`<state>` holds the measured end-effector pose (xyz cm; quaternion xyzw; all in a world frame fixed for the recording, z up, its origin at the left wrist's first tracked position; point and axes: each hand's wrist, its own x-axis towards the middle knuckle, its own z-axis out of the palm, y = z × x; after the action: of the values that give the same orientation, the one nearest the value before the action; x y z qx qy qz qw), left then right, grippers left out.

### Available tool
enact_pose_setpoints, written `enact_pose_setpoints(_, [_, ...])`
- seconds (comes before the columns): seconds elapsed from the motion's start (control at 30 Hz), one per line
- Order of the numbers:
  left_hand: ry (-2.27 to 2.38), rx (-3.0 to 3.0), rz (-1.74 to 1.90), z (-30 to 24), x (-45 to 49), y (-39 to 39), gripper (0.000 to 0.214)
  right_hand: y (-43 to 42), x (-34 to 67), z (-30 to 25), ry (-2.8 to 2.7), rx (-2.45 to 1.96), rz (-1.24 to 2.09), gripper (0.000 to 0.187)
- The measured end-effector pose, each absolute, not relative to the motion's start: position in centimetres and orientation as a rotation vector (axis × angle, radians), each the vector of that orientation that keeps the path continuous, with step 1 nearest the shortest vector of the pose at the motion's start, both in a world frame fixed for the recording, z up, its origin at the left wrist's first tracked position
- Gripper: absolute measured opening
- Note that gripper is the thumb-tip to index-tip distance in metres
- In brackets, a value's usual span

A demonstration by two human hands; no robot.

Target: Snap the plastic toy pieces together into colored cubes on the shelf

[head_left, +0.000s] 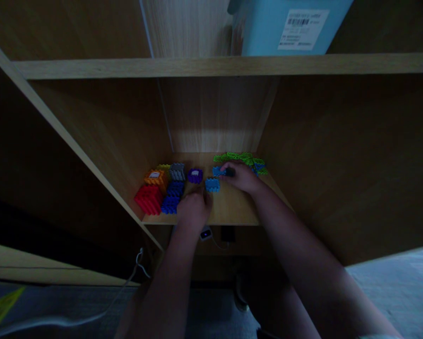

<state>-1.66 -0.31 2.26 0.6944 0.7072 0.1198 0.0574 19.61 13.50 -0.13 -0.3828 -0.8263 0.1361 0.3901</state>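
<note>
Both my hands reach into a low wooden shelf compartment [229, 207]. My left hand [193, 209] rests near the front edge, fingers curled, just beside a light blue plastic block piece [212, 184]; whether it holds anything is hidden. My right hand [241, 176] lies further back, its fingers pinched on a small blue and dark piece [221, 172]. Behind it lies a heap of green flat pieces [241, 159].
At the left of the compartment stand stacked blocks: red [148, 199], orange [155, 178], dark blue [172, 197], grey [177, 171], and a purple one [195, 175]. A light blue box [285, 26] with a label sits on the shelf above. A cable [126, 282] runs on the floor.
</note>
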Motion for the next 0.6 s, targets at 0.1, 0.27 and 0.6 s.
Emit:
enact_pose_setpoints(0.1, [2.146,2.115,0.371,2.2,-1.6,-0.2,0.035,12.7,19.3,0.5,-2.1,-0.867,0.508,0.024])
enact_pose_setpoints(0.27, [2.163,2.121,0.392,2.0,-1.6,-0.2,0.034,12.2,19.1,0.6,-2.192,-0.777,0.669,0.029])
enact_pose_setpoints(0.6, [2.139,2.143,0.393,2.2,-1.7,-0.3,0.032,12.1,18.5,0.7,-2.261,-0.779,0.635,0.03])
